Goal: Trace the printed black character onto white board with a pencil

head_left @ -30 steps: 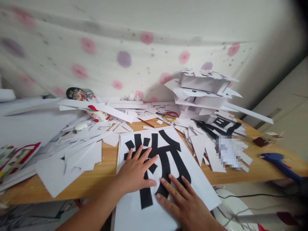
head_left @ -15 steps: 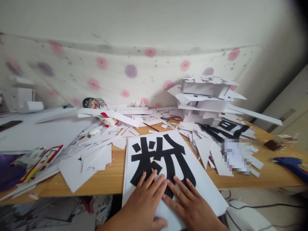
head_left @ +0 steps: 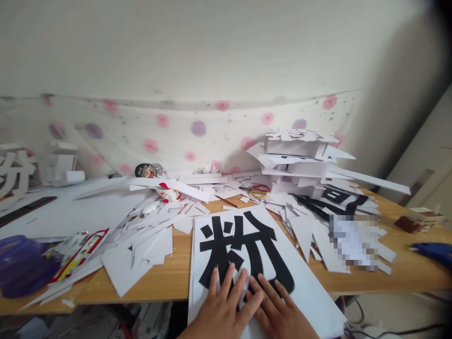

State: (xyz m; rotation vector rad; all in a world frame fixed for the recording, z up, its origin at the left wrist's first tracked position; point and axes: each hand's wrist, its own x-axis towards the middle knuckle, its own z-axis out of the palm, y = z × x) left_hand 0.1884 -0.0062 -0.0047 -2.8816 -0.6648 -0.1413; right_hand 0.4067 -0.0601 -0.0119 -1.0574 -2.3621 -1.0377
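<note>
A white sheet (head_left: 303, 287) bearing a large black Chinese character (head_left: 243, 240) lies at the table's front edge and sticks out past it. My left hand (head_left: 224, 306) rests flat on its lower part, fingers spread over the bottom strokes. Beside it, my right hand (head_left: 278, 308) also lies flat with fingers stretched out. The inner digit of my left hand crosses over the fingers of my right hand. Neither hand grips anything. Both wrists run out of the bottom of the view.
Paper scraps (head_left: 151, 245) cover much of the wooden table (head_left: 247, 204). Scissors (head_left: 259, 190) and a pencil (head_left: 228, 202) lie behind the sheet. White box-like pieces (head_left: 296, 147) are stacked at back right. A purple container (head_left: 24, 268) and a phone (head_left: 26, 211) are left.
The view has tilted up and shifted left, so everything sits lower and further right. The inner digit of my left hand now overlaps my right hand. Both hands stay on the sheet.
</note>
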